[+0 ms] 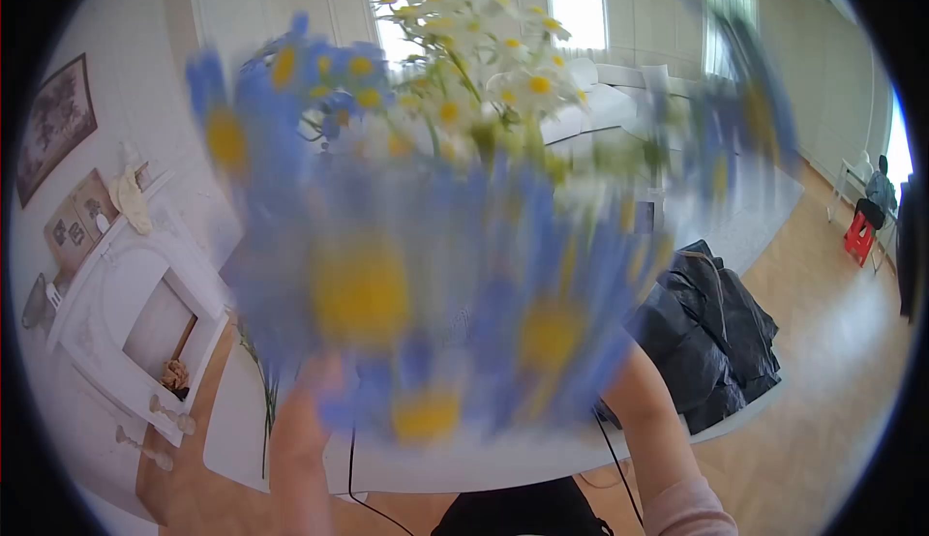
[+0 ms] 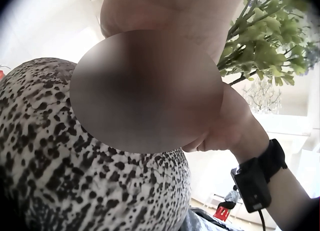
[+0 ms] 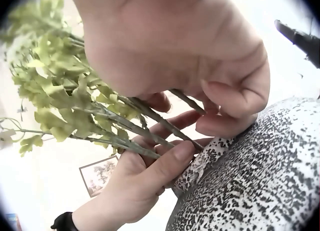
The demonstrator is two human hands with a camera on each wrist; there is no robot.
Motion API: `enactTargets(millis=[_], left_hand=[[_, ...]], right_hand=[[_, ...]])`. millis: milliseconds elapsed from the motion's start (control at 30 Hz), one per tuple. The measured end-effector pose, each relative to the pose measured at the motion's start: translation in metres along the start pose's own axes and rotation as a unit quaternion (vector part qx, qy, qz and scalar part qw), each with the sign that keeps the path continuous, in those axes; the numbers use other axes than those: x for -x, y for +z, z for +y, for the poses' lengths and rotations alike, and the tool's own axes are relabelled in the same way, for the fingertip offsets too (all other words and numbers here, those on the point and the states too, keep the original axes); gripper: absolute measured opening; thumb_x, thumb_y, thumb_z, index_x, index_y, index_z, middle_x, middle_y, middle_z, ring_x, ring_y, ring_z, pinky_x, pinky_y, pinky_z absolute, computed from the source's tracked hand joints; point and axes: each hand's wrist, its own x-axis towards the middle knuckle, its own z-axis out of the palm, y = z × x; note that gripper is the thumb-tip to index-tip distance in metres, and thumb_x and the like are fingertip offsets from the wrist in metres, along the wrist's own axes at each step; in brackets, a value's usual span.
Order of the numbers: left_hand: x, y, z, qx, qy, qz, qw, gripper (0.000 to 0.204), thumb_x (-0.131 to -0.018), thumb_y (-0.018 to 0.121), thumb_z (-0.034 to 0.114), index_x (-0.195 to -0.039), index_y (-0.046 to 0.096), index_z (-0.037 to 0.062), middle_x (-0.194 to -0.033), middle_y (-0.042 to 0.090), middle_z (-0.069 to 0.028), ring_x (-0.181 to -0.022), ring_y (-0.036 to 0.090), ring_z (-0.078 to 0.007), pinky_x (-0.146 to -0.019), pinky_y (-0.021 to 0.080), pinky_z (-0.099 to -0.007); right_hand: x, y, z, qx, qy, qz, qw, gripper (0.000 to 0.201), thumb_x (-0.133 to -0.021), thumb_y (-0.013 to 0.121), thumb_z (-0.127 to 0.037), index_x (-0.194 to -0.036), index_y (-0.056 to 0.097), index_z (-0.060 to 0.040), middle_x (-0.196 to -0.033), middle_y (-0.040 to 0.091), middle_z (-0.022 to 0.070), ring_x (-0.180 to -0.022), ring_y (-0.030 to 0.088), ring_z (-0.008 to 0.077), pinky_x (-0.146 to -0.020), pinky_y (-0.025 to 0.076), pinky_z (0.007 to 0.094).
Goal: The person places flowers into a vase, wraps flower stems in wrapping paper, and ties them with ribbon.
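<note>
A bouquet of artificial blue daisies (image 1: 363, 294) and small white daisies (image 1: 474, 52) fills the middle of the head view, blurred and close to the camera. Below the blooms, leafy green stems (image 3: 132, 123) run down to the mouth of a black-and-white speckled vase (image 3: 250, 176). My left hand (image 3: 135, 183) grips several stems right at the vase's mouth, thumb laid across them. From the other side my right hand (image 3: 185, 56) curls its fingers around a stem beside the rim. In the head view the flowers hide the vase and most of both hands; a blurred oval covers much of the left wrist view.
A white table (image 1: 445, 463) lies under the bouquet, with loose green stems (image 1: 268, 410) on its left side. Crumpled black material (image 1: 711, 333) covers the table's right part. A white fireplace (image 1: 126, 294) stands to the left; a red stool (image 1: 859, 236) is far right.
</note>
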Motion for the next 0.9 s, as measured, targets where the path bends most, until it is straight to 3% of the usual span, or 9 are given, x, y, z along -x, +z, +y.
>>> enactTargets(millis=[33,133,200,267,533,600,667,833,900], left_hand=[[0.000,0.000,-0.001,0.002,0.000,0.008,1.000,0.044,-0.077,0.058,0.030,-0.112,0.047,0.0045,-0.109,0.052,-0.0132,-0.098,0.050,-0.0287,-0.087,0.038,-0.0338],[-0.002,0.009,-0.014,0.007,0.002,0.027,1.000,0.044,-0.077,0.058,0.030,-0.112,0.047,0.0045,-0.109,0.052,-0.0130,-0.098,0.050,-0.0286,-0.087,0.038,-0.0339],[-0.008,0.032,-0.043,-0.055,0.107,0.195,0.973,0.035,-0.073,0.061,0.031,-0.099,0.057,0.0082,-0.093,0.060,-0.0101,-0.086,0.056,-0.0261,-0.076,0.043,-0.0348],[-0.007,0.029,-0.044,-0.052,0.152,0.182,0.970,0.035,-0.074,0.059,0.032,-0.100,0.056,0.0093,-0.094,0.060,-0.0087,-0.086,0.056,-0.0253,-0.076,0.043,-0.0352],[-0.008,0.021,-0.045,-0.192,0.072,-0.025,0.978,0.042,-0.082,0.049,0.034,-0.113,0.047,0.0062,-0.115,0.049,-0.0121,-0.106,0.045,-0.0264,-0.089,0.035,-0.0352],[-0.008,0.017,-0.039,-0.209,0.062,-0.051,0.975,0.043,-0.083,0.047,0.034,-0.115,0.045,0.0058,-0.118,0.047,-0.0126,-0.108,0.044,-0.0265,-0.091,0.034,-0.0352],[-0.004,0.013,-0.025,-0.036,-0.041,-0.020,0.998,0.041,-0.084,0.045,0.035,-0.115,0.046,0.0086,-0.118,0.047,-0.0134,-0.107,0.045,-0.0280,-0.089,0.035,-0.0361],[-0.003,0.010,-0.010,0.047,-0.057,0.001,0.997,0.048,-0.078,0.053,0.040,-0.113,0.049,0.0085,-0.115,0.050,-0.0129,-0.102,0.048,-0.0310,-0.085,0.038,-0.0355],[-0.008,0.037,-0.062,0.112,-0.043,-0.002,0.993,0.047,-0.078,0.054,0.039,-0.113,0.049,0.0082,-0.113,0.051,-0.0133,-0.101,0.048,-0.0313,-0.084,0.039,-0.0362]], right_hand=[[-0.055,0.002,0.009,-0.005,0.002,-0.004,1.000,0.027,-0.076,0.060,-0.015,-0.097,0.053,0.0010,-0.088,0.058,0.0091,-0.076,0.057,0.0167,-0.065,0.047,0.0293],[-0.051,0.001,0.004,-0.018,0.008,-0.015,1.000,0.028,-0.076,0.060,-0.014,-0.097,0.052,0.0013,-0.088,0.058,0.0094,-0.075,0.057,0.0164,-0.064,0.047,0.0289],[-0.025,0.000,0.012,-0.025,0.012,-0.021,0.999,0.028,-0.075,0.061,-0.014,-0.098,0.052,0.0016,-0.088,0.059,0.0096,-0.075,0.057,0.0163,-0.064,0.048,0.0287],[-0.044,0.000,0.008,-0.034,0.018,-0.028,0.999,0.029,-0.075,0.061,-0.014,-0.098,0.052,0.0018,-0.088,0.059,0.0098,-0.075,0.057,0.0161,-0.064,0.048,0.0284],[-0.069,0.000,-0.001,-0.072,0.042,-0.036,0.996,0.031,-0.075,0.062,-0.012,-0.100,0.052,0.0026,-0.088,0.059,0.0105,-0.073,0.058,0.0155,-0.063,0.049,0.0275],[-0.029,-0.011,0.005,-0.081,0.048,-0.039,0.995,0.032,-0.074,0.063,-0.012,-0.100,0.052,0.0029,-0.088,0.059,0.0107,-0.073,0.058,0.0154,-0.063,0.049,0.0272],[-0.026,-0.015,0.007,-0.090,0.054,-0.043,0.994,0.032,-0.074,0.063,-0.011,-0.101,0.051,0.0031,-0.088,0.059,0.0109,-0.072,0.059,0.0152,-0.062,0.049,0.0270],[-0.027,-0.031,0.007,-0.110,0.045,-0.022,0.993,0.028,-0.075,0.062,-0.007,-0.099,0.052,0.0047,-0.086,0.060,0.0108,-0.073,0.059,0.0140,-0.063,0.050,0.0258],[-0.012,-0.036,-0.002,-0.135,0.041,0.064,0.988,0.025,-0.075,0.061,-0.005,-0.096,0.053,0.0053,-0.084,0.060,0.0104,-0.073,0.059,0.0146,-0.064,0.050,0.0256]])
